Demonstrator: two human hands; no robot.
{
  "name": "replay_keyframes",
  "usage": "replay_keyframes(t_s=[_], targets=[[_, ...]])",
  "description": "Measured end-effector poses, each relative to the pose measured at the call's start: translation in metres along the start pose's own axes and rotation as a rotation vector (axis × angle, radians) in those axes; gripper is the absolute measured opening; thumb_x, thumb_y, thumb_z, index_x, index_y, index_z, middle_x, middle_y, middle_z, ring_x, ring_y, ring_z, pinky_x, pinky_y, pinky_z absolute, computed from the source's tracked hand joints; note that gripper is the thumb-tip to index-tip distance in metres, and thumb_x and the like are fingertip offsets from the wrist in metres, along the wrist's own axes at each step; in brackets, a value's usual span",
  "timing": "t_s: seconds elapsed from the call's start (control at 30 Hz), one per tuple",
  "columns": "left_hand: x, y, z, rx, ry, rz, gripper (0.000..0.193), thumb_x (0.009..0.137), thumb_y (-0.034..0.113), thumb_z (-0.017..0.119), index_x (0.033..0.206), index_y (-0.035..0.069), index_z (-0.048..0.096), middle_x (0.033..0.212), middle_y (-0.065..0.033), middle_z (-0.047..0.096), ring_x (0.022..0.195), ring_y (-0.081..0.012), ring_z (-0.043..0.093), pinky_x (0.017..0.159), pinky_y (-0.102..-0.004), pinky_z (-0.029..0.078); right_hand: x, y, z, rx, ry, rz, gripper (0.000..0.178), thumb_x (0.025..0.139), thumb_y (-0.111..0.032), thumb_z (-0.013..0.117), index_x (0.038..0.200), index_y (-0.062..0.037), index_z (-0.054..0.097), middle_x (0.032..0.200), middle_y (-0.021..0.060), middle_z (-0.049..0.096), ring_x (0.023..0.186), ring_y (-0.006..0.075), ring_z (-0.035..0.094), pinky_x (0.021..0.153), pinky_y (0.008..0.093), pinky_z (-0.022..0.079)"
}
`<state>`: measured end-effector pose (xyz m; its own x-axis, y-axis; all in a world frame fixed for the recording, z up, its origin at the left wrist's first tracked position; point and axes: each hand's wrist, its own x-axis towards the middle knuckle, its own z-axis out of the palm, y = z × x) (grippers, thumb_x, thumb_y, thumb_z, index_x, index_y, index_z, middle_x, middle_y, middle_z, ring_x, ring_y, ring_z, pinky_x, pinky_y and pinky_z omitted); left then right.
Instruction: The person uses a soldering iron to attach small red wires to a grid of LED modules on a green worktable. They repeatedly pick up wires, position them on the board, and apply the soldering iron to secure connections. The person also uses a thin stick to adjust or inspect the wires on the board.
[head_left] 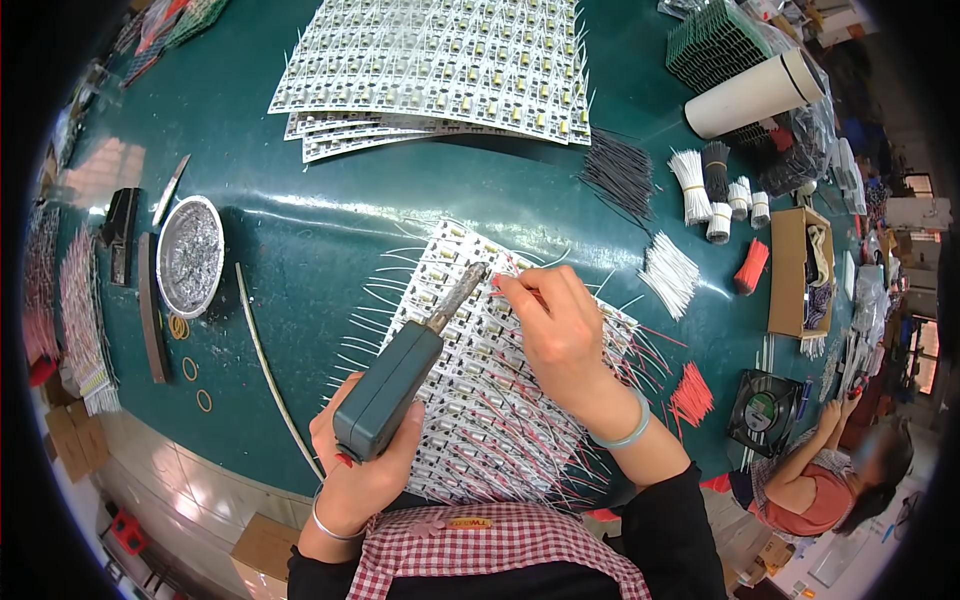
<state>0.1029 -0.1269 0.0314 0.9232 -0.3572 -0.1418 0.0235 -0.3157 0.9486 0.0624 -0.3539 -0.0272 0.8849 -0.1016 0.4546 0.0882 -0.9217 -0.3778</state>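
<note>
My left hand [362, 470] grips a dark green soldering gun [392, 385] whose metal tip reaches up to a white panel of small circuit boards [480, 420] lying on the green table. Many white and red wires stick out from that panel. My right hand [556, 322] rests on the panel beside the tip, its fingers pinching a thin red wire [498, 284] against a board. A pale bracelet sits on the right wrist, a thin bangle on the left.
More white board panels [440, 65] are stacked at the back. Bundles of black, white and red wires [668, 270] lie to the right, with a white roll [755, 95] and a cardboard box [790, 270]. A foil dish [190, 255] sits left. Another person [830, 480] sits at lower right.
</note>
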Motion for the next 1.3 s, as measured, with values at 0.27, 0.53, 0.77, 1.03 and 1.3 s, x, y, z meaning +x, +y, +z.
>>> replay_keyframes(t_s=[0.27,0.53,0.77,1.03,1.3], targets=[[0.001,-0.002,0.001,0.010,-0.023,0.002,0.016,0.082,0.001,0.075,0.095,-0.003,0.068,0.081,-0.0056,0.067,0.069,-0.0082,0.061,0.063,-0.0251,0.048,0.002,-0.002,0.000,0.025,-0.016,0.030,0.030,0.073,0.003,0.070,0.102,0.0027,0.069,0.093,0.0098,0.061,0.080,0.0249,0.059,0.065,0.0351,0.048],[0.003,-0.002,0.002,0.121,-0.043,0.025,0.011,0.081,0.001,0.074,0.089,-0.001,0.066,0.075,-0.0042,0.065,0.064,-0.0076,0.057,0.059,-0.0253,0.046,0.003,-0.002,-0.001,0.011,-0.034,0.020,0.029,0.072,0.003,0.070,0.101,0.0037,0.068,0.094,0.0106,0.060,0.082,0.0252,0.059,0.065,0.0354,0.049],[0.001,0.001,-0.001,0.101,-0.037,0.009,0.015,0.080,-0.001,0.074,0.094,-0.003,0.068,0.079,-0.0059,0.066,0.066,-0.0098,0.060,0.061,-0.0252,0.048,0.003,-0.002,0.000,0.005,-0.032,0.016,0.029,0.072,0.003,0.070,0.101,0.0029,0.069,0.094,0.0102,0.059,0.081,0.0248,0.058,0.066,0.0349,0.049],[-0.003,0.001,-0.005,0.054,-0.014,0.000,0.022,0.080,-0.002,0.075,0.101,-0.006,0.070,0.089,-0.0085,0.069,0.075,-0.0100,0.063,0.065,-0.0250,0.050,0.002,-0.002,0.001,-0.006,-0.029,0.016,0.027,0.073,0.002,0.069,0.100,0.0018,0.068,0.093,0.0098,0.058,0.082,0.0249,0.058,0.067,0.0350,0.048],[-0.011,-0.002,-0.009,0.022,0.010,-0.008,0.027,0.081,0.002,0.078,0.106,-0.006,0.070,0.091,-0.0062,0.070,0.078,-0.0099,0.063,0.069,-0.0250,0.051,0.003,0.003,-0.001,0.022,-0.020,0.034,0.027,0.074,0.001,0.068,0.101,-0.0010,0.067,0.095,0.0095,0.060,0.088,0.0266,0.058,0.072,0.0364,0.047]])
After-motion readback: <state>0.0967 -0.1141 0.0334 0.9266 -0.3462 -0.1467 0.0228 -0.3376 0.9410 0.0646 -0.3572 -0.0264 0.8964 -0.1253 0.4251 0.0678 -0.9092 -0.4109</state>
